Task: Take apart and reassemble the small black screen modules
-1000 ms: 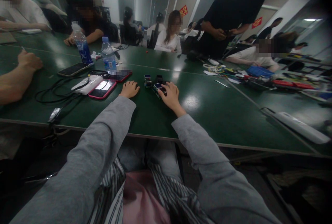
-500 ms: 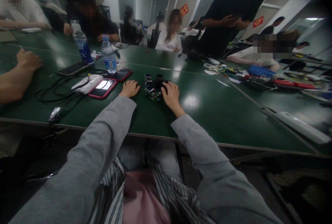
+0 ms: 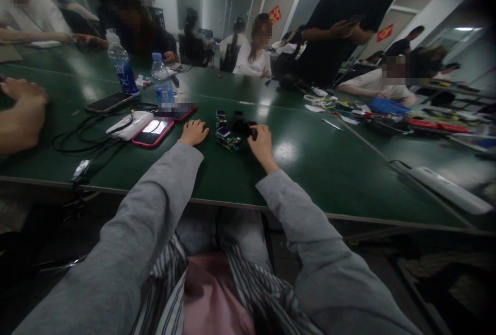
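Observation:
My left hand (image 3: 194, 132) lies flat on the green table (image 3: 217, 180), fingers stretched out and holding nothing. Between my hands is a cluster of small electronics: a green circuit board with a small screen (image 3: 228, 139), a second small module with a screen (image 3: 220, 117) behind it, and a black block-shaped part (image 3: 237, 119). At the right of this cluster, my right hand (image 3: 261, 143) has its thumb and fingers closed on a small black block (image 3: 251, 126), partly hidden by the fingers. What exactly the black parts are is too small to tell.
Left of my hands lie a pink-cased phone (image 3: 153, 132), a white box (image 3: 129, 125) with black cables, a dark phone (image 3: 109, 102) and two bottles, one a water bottle (image 3: 161, 80). A power strip (image 3: 451, 189) and tangled cables lie right. Another person's arm (image 3: 21, 118) rests at left.
My right hand has shifted slightly right, off the circuit board, its fingers now closed on the small black block. My left hand stays put. The other person's hand at left has moved further left.

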{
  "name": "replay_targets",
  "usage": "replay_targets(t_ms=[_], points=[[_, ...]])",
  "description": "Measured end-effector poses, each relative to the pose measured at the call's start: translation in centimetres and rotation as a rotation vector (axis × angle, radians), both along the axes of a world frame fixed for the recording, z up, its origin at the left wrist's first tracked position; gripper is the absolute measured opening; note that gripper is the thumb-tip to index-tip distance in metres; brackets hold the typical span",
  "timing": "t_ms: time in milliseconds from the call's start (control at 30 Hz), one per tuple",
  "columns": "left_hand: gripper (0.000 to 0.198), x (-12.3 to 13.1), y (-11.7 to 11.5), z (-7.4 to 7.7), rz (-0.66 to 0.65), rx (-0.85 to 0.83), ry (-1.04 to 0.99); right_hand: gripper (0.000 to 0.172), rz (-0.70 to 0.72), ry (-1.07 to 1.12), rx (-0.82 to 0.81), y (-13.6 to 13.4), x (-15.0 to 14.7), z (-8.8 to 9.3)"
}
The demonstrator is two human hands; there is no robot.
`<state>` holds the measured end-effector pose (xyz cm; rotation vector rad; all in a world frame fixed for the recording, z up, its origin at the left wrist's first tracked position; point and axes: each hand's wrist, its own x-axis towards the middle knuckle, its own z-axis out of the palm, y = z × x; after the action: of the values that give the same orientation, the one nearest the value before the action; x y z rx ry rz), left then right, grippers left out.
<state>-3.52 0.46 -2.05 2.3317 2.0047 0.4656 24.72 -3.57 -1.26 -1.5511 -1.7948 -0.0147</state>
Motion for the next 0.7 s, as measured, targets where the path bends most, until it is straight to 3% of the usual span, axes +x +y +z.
replay_targets(t_ms=[200, 467, 700], points=[[0.056, 0.2, -0.21, 0.12, 0.004, 0.011, 0.002, 0.051, -0.068, 0.033, -0.042, 0.29, 0.03, -0.58], [0.056, -0.11, 0.22, -0.35, -0.004, 0.032, -0.006, 0.053, -0.014, -0.007, -0.16, -0.01, 0.13, -0.2], [0.055, -0.08, 0.24, -0.22, 0.004, 0.014, -0.01, 0.054, 0.014, 0.002, -0.146, -0.04, 0.29, -0.46]])
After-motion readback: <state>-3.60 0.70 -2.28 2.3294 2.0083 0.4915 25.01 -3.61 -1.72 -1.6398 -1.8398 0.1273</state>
